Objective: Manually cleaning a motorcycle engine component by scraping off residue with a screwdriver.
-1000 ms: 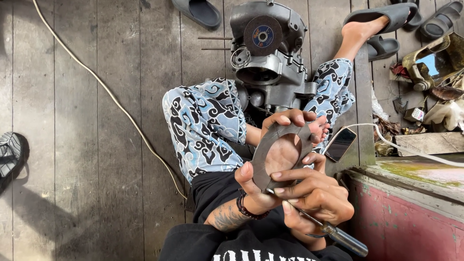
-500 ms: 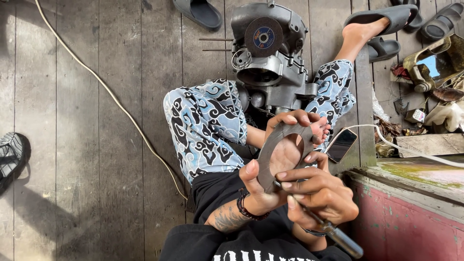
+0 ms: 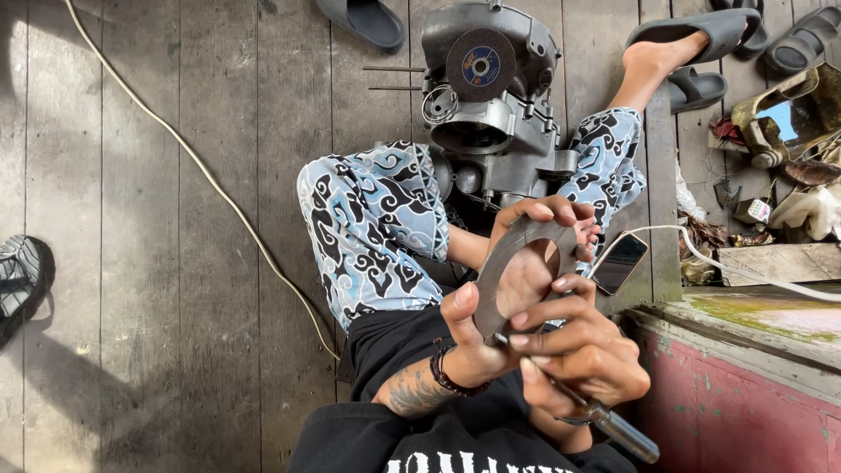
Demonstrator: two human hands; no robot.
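head view: person sitting on wooden plank floor (image 3: 175,263), looking down at own lap
left hand (image 3: 491,333): gripping flat grey metal gasket plate (image 3: 508,271) with a big round hole, thumb pressing its near face, fingers (image 3: 543,210) curling over the far top edge; clamped on the plate
plate position: being held up over the lap, just in front of the engine crankcase (image 3: 499,114), long axis running near-to-far, tilted slightly right
right hand (image 3: 583,355): closing around a scraper tool (image 3: 613,425), handle sticking out down-right past the palm, fingers wrapped tight on the shaft
key relation: tool tip appearing to touch the plate's lower edge, right hand sitting just below and right of the plate, nearer than the left to that edge
tip detail: hidden by fingers, cannot tell exact contact
wrists: left forearm coming up from below, wearing a bead bracelet (image 3: 445,372); right wrist bent inward
around: grinding disc (image 3: 480,63) lying on the crankcase, phone (image 3: 618,263) beside the right knee, white cable (image 3: 201,166) crossing the floor, sandals (image 3: 363,19) at far edge
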